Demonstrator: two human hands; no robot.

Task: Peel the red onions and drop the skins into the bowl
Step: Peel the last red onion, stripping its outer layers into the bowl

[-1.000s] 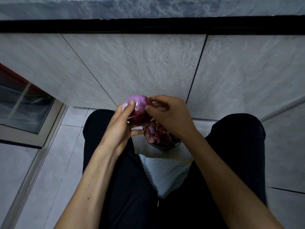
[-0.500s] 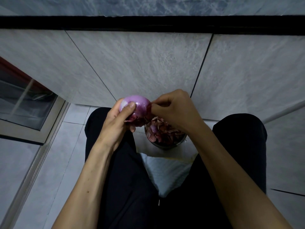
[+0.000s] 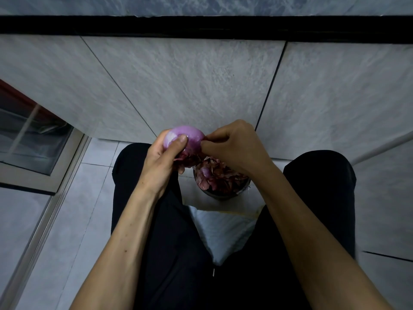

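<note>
My left hand (image 3: pixel 162 161) grips a red onion (image 3: pixel 190 137), its top bare and shiny purple, with darker loose skin (image 3: pixel 187 156) hanging from its underside. My right hand (image 3: pixel 234 146) pinches the skin at the onion's right side with thumb and fingertips. Just below both hands a dark bowl (image 3: pixel 223 194) sits on the floor between my knees, heaped with dry red onion skins (image 3: pixel 218 175).
I sit facing a grey tiled wall (image 3: pixel 178 86) with a black band on top. My black-trousered legs (image 3: pixel 145 220) flank the bowl, which stands on a white cloth or bag (image 3: pixel 221 229). A framed glass panel (image 3: pixel 33 135) is at the left.
The onion has been turned in my left hand, showing more bare purple surface. My right hand shifted from the onion's front to pinching skin at its right side.
</note>
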